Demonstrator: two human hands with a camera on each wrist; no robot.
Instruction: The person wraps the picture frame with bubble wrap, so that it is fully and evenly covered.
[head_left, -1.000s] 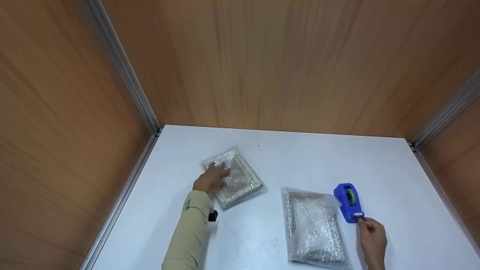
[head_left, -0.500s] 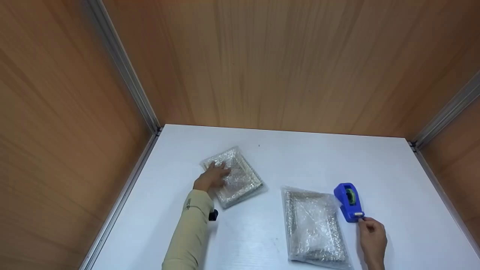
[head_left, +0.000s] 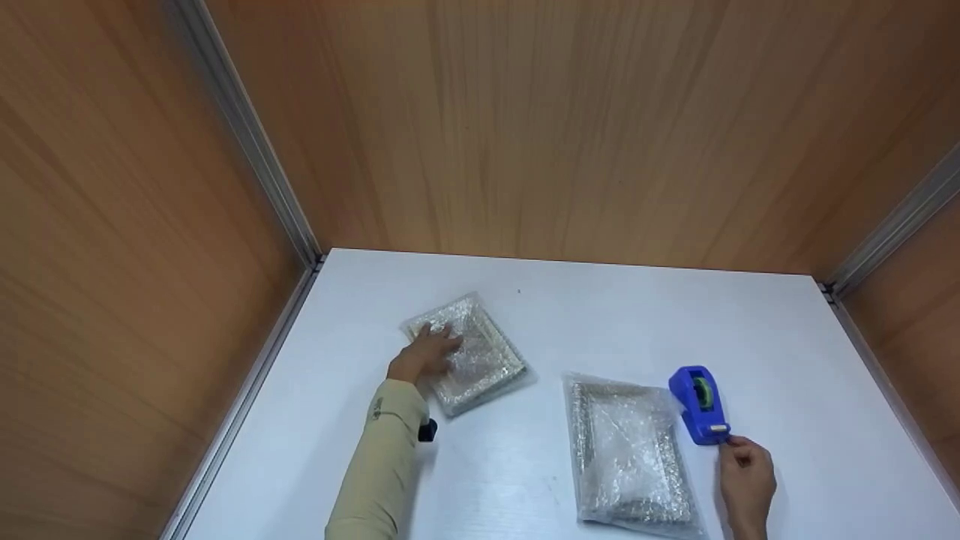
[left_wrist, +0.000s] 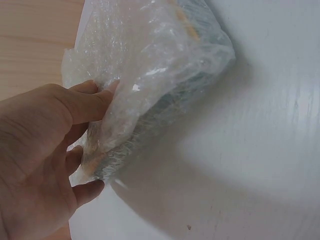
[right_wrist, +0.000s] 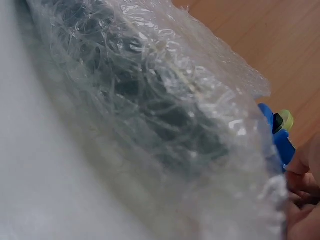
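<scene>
In the head view my left hand (head_left: 427,355) rests with spread fingers on a bubble-wrapped frame (head_left: 482,364), which lies at an angle on the white table. The left wrist view shows the thumb against the loose bubble wrap (left_wrist: 150,55) and the other fingers along its edge. At the right, my right hand (head_left: 746,480) has its fingers curled, thumb and forefinger pinching right at the cutter end of a blue tape dispenser (head_left: 699,405). The tape end between them is mostly hidden by the fingertips. A green-yellow tape roll (right_wrist: 286,121) sits in the dispenser.
A second, larger bubble-wrapped frame (head_left: 630,450) lies between the hands, its upper right corner close to the dispenser. The white table (head_left: 585,307) ends at a wooden back wall (head_left: 525,135). Wooden side panels with metal posts (head_left: 255,142) stand left and right.
</scene>
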